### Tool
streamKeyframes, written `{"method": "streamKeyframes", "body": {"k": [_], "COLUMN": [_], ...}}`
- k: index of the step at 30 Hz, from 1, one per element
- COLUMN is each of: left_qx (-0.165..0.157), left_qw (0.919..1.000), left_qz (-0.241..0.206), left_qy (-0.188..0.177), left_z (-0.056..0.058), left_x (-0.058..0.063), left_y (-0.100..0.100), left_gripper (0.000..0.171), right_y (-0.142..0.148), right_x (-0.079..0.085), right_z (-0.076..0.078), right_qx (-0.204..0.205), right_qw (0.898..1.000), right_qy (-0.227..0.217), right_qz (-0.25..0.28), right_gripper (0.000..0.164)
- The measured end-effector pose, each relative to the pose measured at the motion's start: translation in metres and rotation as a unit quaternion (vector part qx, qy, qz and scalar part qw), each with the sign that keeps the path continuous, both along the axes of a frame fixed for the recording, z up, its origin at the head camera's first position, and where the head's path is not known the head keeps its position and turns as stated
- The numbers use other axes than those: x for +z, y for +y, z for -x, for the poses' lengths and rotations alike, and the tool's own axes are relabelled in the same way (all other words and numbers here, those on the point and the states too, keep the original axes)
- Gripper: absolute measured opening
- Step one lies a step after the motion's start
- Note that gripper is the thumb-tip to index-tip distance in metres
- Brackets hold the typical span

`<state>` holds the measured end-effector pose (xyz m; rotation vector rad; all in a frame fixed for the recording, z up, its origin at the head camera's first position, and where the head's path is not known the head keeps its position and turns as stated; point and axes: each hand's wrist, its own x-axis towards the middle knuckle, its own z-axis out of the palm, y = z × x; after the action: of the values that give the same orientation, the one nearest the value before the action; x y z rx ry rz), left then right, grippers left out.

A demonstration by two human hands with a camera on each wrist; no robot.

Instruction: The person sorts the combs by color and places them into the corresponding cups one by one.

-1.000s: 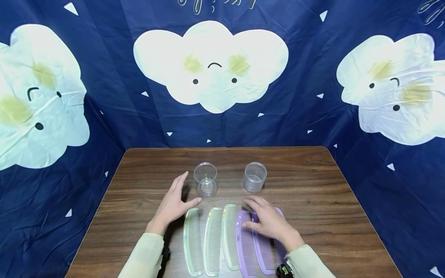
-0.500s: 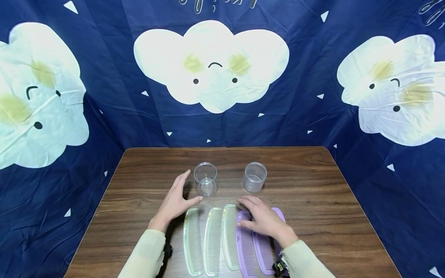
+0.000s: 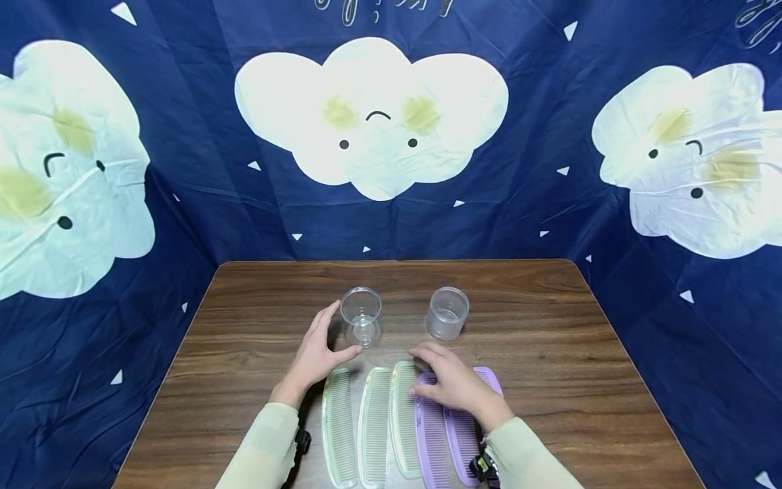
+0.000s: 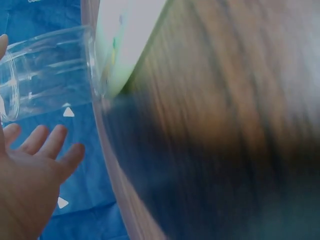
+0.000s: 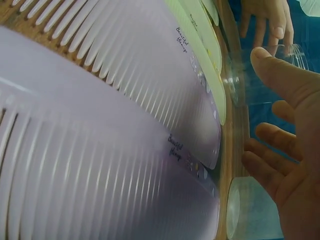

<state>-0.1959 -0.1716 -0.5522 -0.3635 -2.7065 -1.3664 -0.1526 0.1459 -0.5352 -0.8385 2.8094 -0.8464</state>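
Beside the left clear plastic cup [image 3: 360,316], my left hand [image 3: 311,360] has its thumb and fingers spread, fingertips right at the cup's side. In the left wrist view that cup [image 4: 55,75] stands beyond the relaxed fingers. My right hand [image 3: 455,386] hovers over the purple combs, fingers loosely bent and holding nothing. Three green combs [image 3: 339,431] lie side by side, with purple combs [image 3: 432,441] to their right, partly hidden by the right hand and sleeve. The right wrist view shows a purple comb [image 5: 125,185] with teeth close up.
A shorter clear cup [image 3: 447,316] stands beyond the right hand. Everything rests on a brown wooden table [image 3: 537,326]. Blue cloth [image 3: 201,190] printed with white clouds hangs around its back and sides.
My left hand has shifted slightly right, closer to the left cup. The right hand has slid left over the purple combs towards the green ones. Cups and combs stay put.
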Motion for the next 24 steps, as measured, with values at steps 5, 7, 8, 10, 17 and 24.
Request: {"method": "streamKeyframes", "body": {"k": [5, 7, 8, 10, 17, 24], "left_qx": [0.004, 0.005, 0.006, 0.006, 0.0, 0.002], "left_qw": [0.9998, 0.9998, 0.9998, 0.9997, 0.9989, 0.9988], "left_qz": [-0.017, -0.019, -0.019, -0.021, -0.043, -0.048], "left_qy": [-0.001, 0.003, 0.006, 0.011, 0.017, -0.002], "left_z": [0.003, 0.005, 0.005, 0.008, 0.013, 0.018], "left_x": [-0.002, -0.003, -0.003, -0.003, -0.005, -0.008], "left_y": [0.002, 0.002, 0.003, 0.003, 0.008, 0.012], "left_gripper": [0.107, 0.107, 0.108, 0.108, 0.111, 0.114], "right_y": [-0.005, -0.006, -0.007, -0.009, -0.015, -0.021], "right_x": [0.0, 0.0, 0.0, -0.001, -0.005, -0.01], "right_z": [0.002, 0.003, 0.004, 0.005, 0.009, 0.011], "right_qx": [0.007, 0.01, 0.011, 0.015, 0.025, 0.028], "right_qw": [1.0, 1.0, 1.0, 1.0, 0.999, 0.999], "right_qy": [0.001, 0.004, 0.006, 0.012, 0.009, -0.01], "right_qz": [-0.004, -0.005, -0.006, -0.01, -0.018, -0.027], "right_gripper": [0.074, 0.073, 0.073, 0.073, 0.071, 0.074]}}
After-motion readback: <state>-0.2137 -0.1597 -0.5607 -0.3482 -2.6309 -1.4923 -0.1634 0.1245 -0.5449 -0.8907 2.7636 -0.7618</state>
